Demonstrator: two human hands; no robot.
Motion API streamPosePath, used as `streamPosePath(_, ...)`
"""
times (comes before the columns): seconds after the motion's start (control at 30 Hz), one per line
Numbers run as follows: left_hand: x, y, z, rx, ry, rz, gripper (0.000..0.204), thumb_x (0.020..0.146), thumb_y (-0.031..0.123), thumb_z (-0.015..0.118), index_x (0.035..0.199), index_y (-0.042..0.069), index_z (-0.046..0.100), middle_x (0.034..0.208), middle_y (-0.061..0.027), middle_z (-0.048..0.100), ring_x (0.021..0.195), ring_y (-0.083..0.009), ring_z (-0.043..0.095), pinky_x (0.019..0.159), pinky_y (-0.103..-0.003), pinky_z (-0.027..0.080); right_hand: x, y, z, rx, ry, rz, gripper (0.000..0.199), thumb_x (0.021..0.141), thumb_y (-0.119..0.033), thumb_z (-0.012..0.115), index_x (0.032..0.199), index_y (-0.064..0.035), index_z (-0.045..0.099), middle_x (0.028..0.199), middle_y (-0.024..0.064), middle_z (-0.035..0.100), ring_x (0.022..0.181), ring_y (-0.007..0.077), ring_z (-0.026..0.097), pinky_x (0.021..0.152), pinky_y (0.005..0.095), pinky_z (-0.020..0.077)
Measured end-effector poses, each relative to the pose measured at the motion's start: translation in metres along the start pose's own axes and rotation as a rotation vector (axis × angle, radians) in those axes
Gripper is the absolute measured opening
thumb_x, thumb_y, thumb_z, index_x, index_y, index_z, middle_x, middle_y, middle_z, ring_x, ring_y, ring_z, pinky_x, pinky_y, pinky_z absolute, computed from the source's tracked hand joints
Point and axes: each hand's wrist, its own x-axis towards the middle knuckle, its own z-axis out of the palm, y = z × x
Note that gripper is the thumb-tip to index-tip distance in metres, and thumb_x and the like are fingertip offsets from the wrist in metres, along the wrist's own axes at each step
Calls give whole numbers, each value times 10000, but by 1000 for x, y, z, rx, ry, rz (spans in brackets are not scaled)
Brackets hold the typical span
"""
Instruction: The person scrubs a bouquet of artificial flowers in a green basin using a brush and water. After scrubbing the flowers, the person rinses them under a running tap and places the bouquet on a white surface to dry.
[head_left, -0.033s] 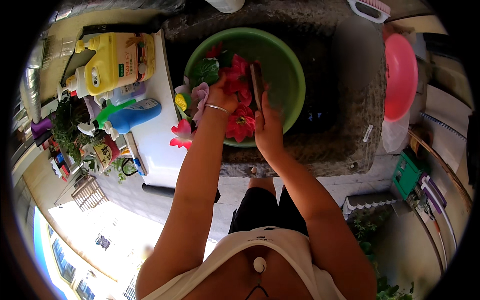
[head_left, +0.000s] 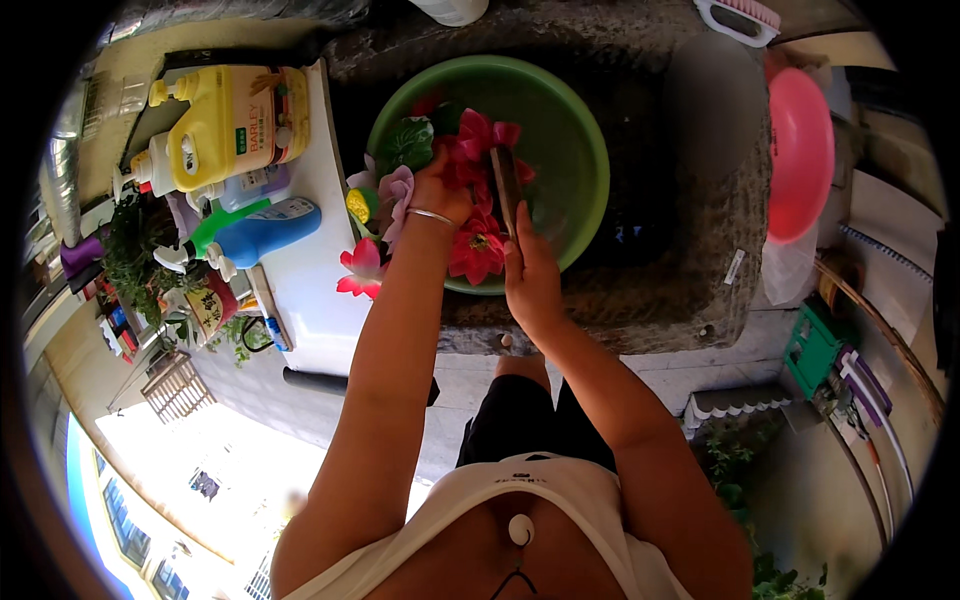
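Note:
A green basin of water stands in front of me, with a bunch of artificial flowers partly in it. My left hand, a bracelet on its wrist, is closed round the bunch; its fingertips are hidden among the petals. Red flowers and a green leaf lie in the basin, while lilac petals and a pink-white flower hang over its left rim. In my right hand is a narrow brown brush, held upright against a red flower. Its bristles are hidden.
The basin sits in a dark stone sink. Left of it, a white ledge bears a yellow pump jug and a blue bottle. A pink basin stands right, below a white-handled brush.
My right hand and the brush have shifted slightly left and down, and the brush tilts a little more over the red flower. My left hand stays nearly in place on the bunch.

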Motion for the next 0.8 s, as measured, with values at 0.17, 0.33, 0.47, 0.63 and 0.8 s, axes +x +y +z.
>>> streamPosePath(0.17, -3, -10, -8, 11, 44, 83, 388, 964, 297, 515, 1261, 48, 512, 1288, -124, 567, 1223, -315, 500, 1064, -478, 367, 46, 2, 5, 95, 146, 14, 539, 967, -107, 486, 1476, -80, 311, 1043, 233, 595, 931, 371, 588, 818, 394, 474)
streamPosePath(0.33, -17, 2, 11, -28, -195, -176, 413, 957, 312, 533, 1289, 68, 506, 1296, -112, 564, 1222, -293, 502, 1056, -462, 376, 14, -9, -2, 134, -12, 95, 524, 968, -101, 476, 1467, -56, 323, 1074, 243, 587, 951, 343, 589, 850, 359, 456)
streamPosePath(0.47, -10, -1, -10, 70, -2, -10, 402, 960, 321, 529, 1279, 78, 513, 1311, -101, 553, 1221, -278, 501, 1048, -458, 382, 48, 6, 3, 185, 30, 222, 499, 968, -115, 468, 1445, -32, 348, 1262, 275, 542, 1158, 366, 559, 916, 374, 450)
streamPosePath(0.63, -10, 5, 5, 70, -4, 26, 345, 966, 321, 537, 1218, 85, 545, 1230, -82, 602, 1156, -262, 545, 1019, -422, 410, 86, 75, 6, -105, 36, 270, 477, 968, -146, 487, 1422, -39, 388, 1217, 258, 585, 1123, 368, 581, 916, 385, 456)
streamPosePath(0.8, -23, 15, 6, 77, -66, 38, 520, 976, 483, 428, 1270, 66, 525, 1289, -87, 569, 1228, -267, 488, 1058, -435, 363, 32, 46, -24, 61, 12, 380, 477, 964, -151, 512, 1423, -75, 407, 1125, 226, 615, 1012, 330, 621, 844, 367, 482)
